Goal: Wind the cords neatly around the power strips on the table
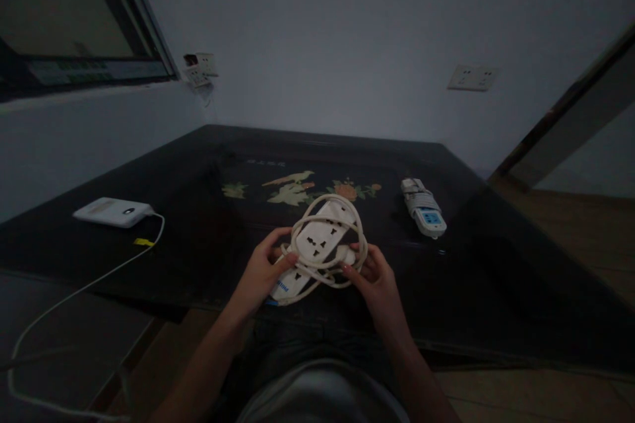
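Note:
A white power strip (317,238) lies slanted near the front edge of the dark table, its sockets facing up. Its pale cord (331,197) is looped in loose coils over the strip. My left hand (265,263) grips the strip and cord from the left side, with the thumb pressed on top. On the right, my right hand (374,274) pinches the coils beside the white plug (346,254). Part of the fingers of both hands is hidden beneath the strip and cord.
A second power strip (424,207), wrapped in its cord, lies to the right on the black table (496,264). At left sits a white power bank (113,211) with a cable (89,283) running off the edge. Wall sockets (473,77) are behind.

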Demonstrator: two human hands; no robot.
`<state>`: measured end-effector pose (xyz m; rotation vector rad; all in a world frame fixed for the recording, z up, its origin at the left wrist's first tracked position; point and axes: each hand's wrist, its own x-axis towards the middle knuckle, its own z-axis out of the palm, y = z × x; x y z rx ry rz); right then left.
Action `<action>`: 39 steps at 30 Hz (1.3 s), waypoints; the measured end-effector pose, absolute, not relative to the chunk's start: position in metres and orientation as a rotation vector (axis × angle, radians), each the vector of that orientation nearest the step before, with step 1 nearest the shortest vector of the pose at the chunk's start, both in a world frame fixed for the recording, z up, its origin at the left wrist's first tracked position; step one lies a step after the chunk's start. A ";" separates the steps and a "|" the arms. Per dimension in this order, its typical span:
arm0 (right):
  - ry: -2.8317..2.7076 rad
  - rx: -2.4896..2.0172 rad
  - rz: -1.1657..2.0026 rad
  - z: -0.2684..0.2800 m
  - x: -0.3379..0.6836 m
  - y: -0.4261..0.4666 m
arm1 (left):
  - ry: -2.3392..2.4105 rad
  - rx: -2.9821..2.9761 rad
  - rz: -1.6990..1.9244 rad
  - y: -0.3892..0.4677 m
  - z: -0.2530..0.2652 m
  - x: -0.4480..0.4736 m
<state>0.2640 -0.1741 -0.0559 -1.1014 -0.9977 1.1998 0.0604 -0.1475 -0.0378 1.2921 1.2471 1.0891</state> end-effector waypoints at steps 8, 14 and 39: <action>-1.081 -1.132 1.261 -0.055 0.269 -0.172 | 1.277 1.294 1.051 -0.146 -0.041 0.057; -1.240 -1.086 1.348 -0.050 0.289 -0.168 | 1.279 1.298 1.026 -0.138 -0.040 0.049; -2.087 -0.870 1.957 -0.029 0.268 -0.058 | 0.861 1.957 0.024 -0.011 0.005 0.062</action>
